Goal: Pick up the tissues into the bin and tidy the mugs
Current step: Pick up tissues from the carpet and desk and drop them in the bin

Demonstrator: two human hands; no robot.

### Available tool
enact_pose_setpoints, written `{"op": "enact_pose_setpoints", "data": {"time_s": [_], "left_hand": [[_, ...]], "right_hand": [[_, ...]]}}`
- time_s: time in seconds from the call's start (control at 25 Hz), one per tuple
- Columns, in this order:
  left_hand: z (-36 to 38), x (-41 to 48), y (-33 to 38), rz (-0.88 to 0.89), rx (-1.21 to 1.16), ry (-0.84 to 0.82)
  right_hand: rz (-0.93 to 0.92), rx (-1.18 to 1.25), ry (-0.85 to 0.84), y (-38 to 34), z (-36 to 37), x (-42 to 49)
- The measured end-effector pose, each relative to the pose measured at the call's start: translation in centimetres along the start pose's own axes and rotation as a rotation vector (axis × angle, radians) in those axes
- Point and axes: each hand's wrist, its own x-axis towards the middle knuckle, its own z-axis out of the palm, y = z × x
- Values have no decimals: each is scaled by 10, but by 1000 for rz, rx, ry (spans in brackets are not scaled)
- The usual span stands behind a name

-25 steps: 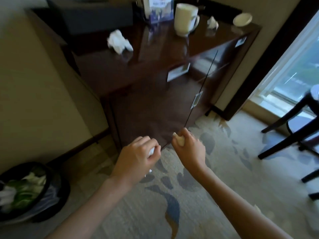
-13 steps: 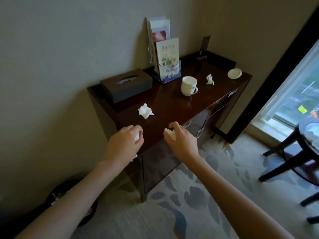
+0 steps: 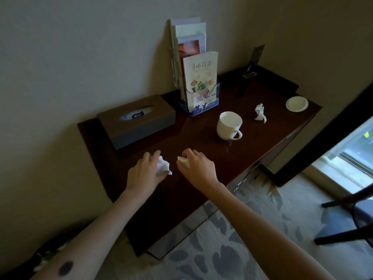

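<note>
Left hand (image 3: 144, 174): grip closing on a crumpled white tissue (image 3: 162, 166) near the dark wooden tabletop's (image 3: 201, 190) front edge.
Right hand (image 3: 198, 168): grip pinching a small tissue wad (image 3: 183, 161).
Left to do: the far tissue (image 3: 260, 113), the white ceramic mug (image 3: 229, 125) — nothing binned yet.

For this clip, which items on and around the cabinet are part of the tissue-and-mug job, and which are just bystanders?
Part of the job:
crumpled tissue under the left hand
tissue wad in the right hand
crumpled tissue near the saucer
white mug
bin, only partly visible at the lower left

Just lying about:
tissue box
brochure holder
small white saucer
card stand
</note>
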Motion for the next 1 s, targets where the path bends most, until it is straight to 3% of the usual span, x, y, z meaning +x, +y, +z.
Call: {"op": "enact_pose_setpoints", "data": {"time_s": [0.2, 0.4, 0.56, 0.84, 1.0], "left_hand": [[39, 34, -4, -83, 92, -93], [40, 46, -10, -23, -2, -112], [10, 71, 8, 90, -60, -62], [-51, 135, 97, 360, -113, 93], [-56, 179, 140, 399, -145, 130]], "right_hand": [[-4, 8, -55, 24, 21, 45], [-24, 8, -58, 27, 21, 61], [-27, -19, 54, 28, -20, 60], [237, -24, 387, 99, -131, 78], [393, -65, 376, 168, -159, 101]]}}
